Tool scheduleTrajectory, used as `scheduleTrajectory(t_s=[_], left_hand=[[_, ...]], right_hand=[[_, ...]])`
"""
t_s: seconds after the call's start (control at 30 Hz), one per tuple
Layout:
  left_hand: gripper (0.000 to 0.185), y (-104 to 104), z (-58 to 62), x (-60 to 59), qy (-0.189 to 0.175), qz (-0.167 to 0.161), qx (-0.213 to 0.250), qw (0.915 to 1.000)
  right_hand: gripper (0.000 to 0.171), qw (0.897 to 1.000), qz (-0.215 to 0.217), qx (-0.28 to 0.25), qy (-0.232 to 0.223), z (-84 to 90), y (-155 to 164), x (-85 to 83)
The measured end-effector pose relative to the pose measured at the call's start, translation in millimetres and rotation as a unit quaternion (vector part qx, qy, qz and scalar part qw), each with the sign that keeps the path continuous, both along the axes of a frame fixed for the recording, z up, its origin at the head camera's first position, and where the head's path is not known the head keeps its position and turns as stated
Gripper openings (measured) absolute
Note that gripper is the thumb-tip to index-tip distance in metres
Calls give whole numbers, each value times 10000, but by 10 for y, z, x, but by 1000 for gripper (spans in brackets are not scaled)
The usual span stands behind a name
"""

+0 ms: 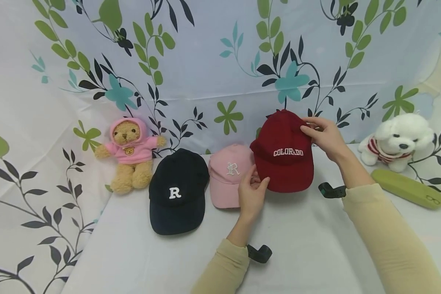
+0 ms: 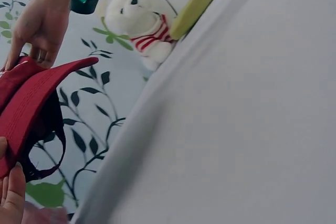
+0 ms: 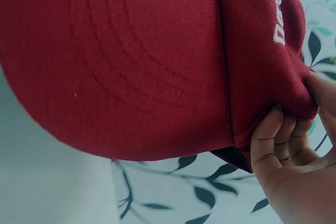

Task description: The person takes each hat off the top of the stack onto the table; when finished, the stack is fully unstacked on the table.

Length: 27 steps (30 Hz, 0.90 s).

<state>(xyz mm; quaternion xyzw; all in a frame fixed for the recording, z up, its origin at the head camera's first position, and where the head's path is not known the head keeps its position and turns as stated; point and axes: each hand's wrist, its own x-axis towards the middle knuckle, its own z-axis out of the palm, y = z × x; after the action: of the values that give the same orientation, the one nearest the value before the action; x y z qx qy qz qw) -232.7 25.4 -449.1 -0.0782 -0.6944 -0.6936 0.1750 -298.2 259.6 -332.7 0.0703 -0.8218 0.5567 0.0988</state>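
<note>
Red COLORADO cap (image 1: 284, 157) is held off the desk (image 1: 301, 245), both hands on it. Left hand (image 1: 252, 195) pinches the brim's near-left edge, thumb on top. Right hand (image 1: 325, 136) grips the crown's right side, fingers curled into the fabric; the wrist view shows them tucked under the rim.

Cap hangs just right of the pink R cap (image 1: 228, 175), overlapping its edge from the head view; can't tell if they touch. Navy R cap (image 1: 177, 192) lies flat further left, touching the pink one.

Judgement: two caps sit in a row, the red one is third, not yet set down. Left to do: lower and release.

Teddy bear in pink hoodie (image 1: 130, 153) far left, white plush dog (image 1: 398, 141) and green glasses case (image 1: 408, 188) right.
</note>
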Motion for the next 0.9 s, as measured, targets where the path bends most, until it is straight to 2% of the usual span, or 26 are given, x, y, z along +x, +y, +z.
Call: scheduleTrajectory(t_s=[0.27,0.53,0.67,0.9], left_hand=[[53,213,-137,42,-300,145,-144,9993],[53,276,-183,63,-805,24,-378,9960],[54,292,-205,59,-1121,-10,-448,9927],[60,321,-222,84,-1498,-221,-831,9850]], right_hand=[[50,9997,-56,34,-230,-257,209,-75],[50,9992,-75,-90,-383,-471,253,-109],[50,9977,-160,148,-639,-582,255,-122],[48,9898,-135,1022,-978,-740,226,-182]])
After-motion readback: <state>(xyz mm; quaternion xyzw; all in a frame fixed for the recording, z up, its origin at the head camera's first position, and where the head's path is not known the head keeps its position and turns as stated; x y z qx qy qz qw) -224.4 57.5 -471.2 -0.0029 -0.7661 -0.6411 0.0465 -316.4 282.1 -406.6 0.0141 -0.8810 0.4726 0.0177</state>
